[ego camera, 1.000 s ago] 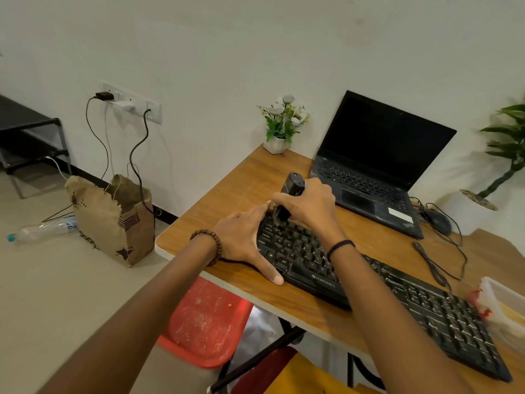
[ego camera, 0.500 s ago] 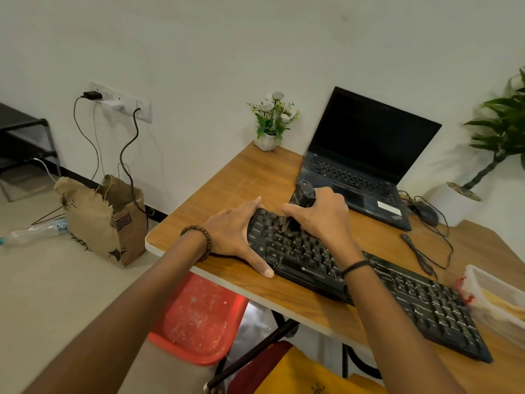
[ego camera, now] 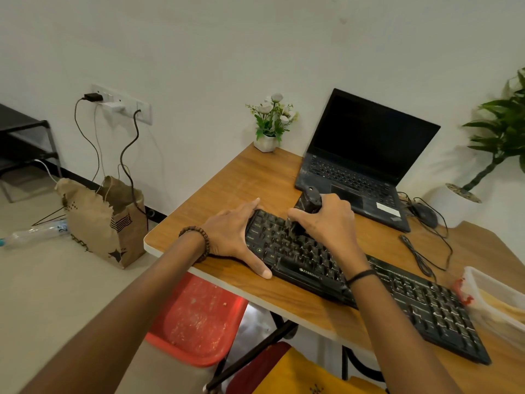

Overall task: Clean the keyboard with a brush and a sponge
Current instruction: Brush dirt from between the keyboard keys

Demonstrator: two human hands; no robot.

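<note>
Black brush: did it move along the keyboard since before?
Yes. The black brush in the right hand slid a little rightward along the black keyboard, away from its left end, which the left hand steadies.

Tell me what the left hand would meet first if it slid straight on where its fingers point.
Probably the laptop, at its left front corner, past bare desk. The left hand points that way from the end of the keyboard; depth is unclear.

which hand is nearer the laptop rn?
Right. The right hand, gripping the brush, sits just in front of the laptop; the left hand rests on the keyboard, farther left.
</note>
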